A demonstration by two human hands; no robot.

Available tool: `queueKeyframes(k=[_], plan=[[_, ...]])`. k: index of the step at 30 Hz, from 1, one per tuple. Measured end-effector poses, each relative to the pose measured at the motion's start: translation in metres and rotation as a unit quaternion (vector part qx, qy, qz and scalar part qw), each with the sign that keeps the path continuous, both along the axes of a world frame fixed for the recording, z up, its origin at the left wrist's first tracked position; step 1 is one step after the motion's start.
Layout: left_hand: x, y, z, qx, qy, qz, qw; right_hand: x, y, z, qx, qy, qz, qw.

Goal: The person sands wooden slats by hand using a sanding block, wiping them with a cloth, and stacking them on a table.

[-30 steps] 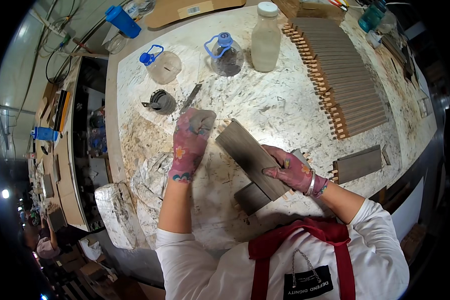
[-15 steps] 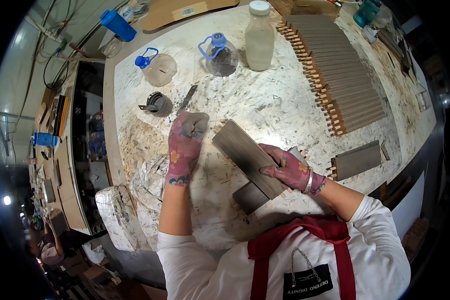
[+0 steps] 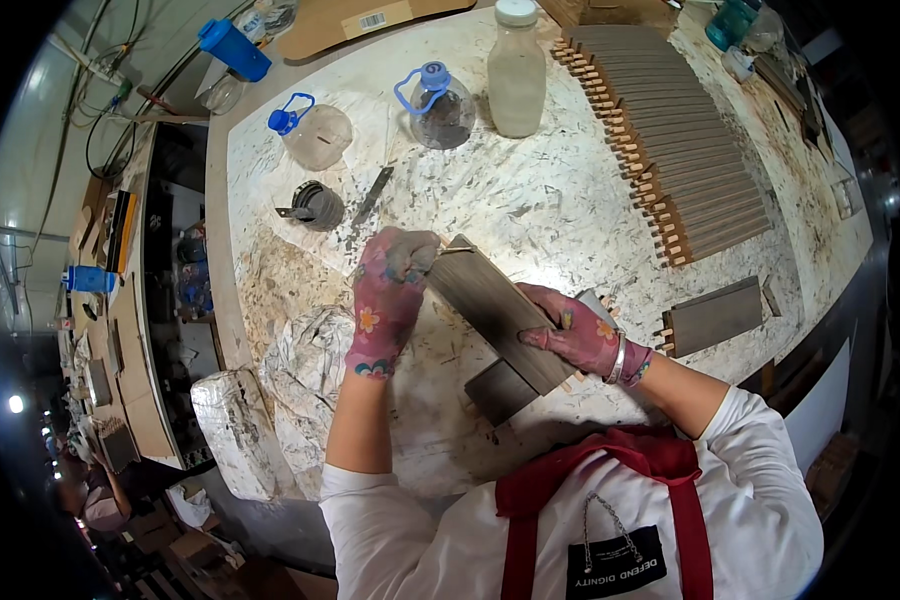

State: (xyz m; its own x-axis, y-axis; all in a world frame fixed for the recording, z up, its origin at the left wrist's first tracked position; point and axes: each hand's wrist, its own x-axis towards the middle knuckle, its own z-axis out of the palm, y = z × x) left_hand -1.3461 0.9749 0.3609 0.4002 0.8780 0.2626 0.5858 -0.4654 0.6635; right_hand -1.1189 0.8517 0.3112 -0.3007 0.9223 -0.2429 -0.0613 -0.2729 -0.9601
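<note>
My right hand (image 3: pixel 582 338), in a pink flowered work glove, is wrapped round a dark grey-brown wooden board (image 3: pixel 490 312) held slantwise above the table. Wooden dowel pegs show at the board's near end. My left hand (image 3: pixel 398 268), in a matching glove with grey-stained fingers, is closed at the far end of the board. A thin pale sliver (image 3: pixel 457 249) sticks out from its fingertips across that end; what it is, I cannot tell. Beneath the held board lies a shorter dark board (image 3: pixel 502 393), partly covered.
A long row of boards (image 3: pixel 685 140) with dowel ends lies right. Another board (image 3: pixel 715 316) rests at the near right. Beyond my left hand are an open dark jar (image 3: pixel 320 205), a stained flat blade (image 3: pixel 373 193), two blue-handled bottles (image 3: pixel 318 137) and a tall white-capped jar (image 3: pixel 517 80).
My left hand has moved right and slightly nearer, from beside the board to its far end. The right hand and the board have hardly moved.
</note>
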Motion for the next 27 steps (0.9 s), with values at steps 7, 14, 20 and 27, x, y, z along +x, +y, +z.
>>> queueKeyframes(k=[7, 14, 20, 27], plan=[[-0.003, 0.002, -0.006, 0.021, -0.002, -0.004, 1.0, -0.001, -0.003, -0.003, -0.036, 0.057, -0.017, 0.998], [-0.024, 0.007, -0.01, -0.008, -0.103, 0.076, 0.992, 0.001, 0.0, 0.007, -0.036, 0.058, -0.006, 0.998], [-0.038, -0.004, -0.011, -0.105, -0.127, 0.107, 0.981, 0.006, 0.006, 0.009, -0.031, 0.04, 0.013, 0.999], [-0.033, -0.003, -0.015, -0.071, -0.053, 0.075, 0.993, 0.005, 0.007, 0.014, -0.027, 0.026, 0.018, 0.999]])
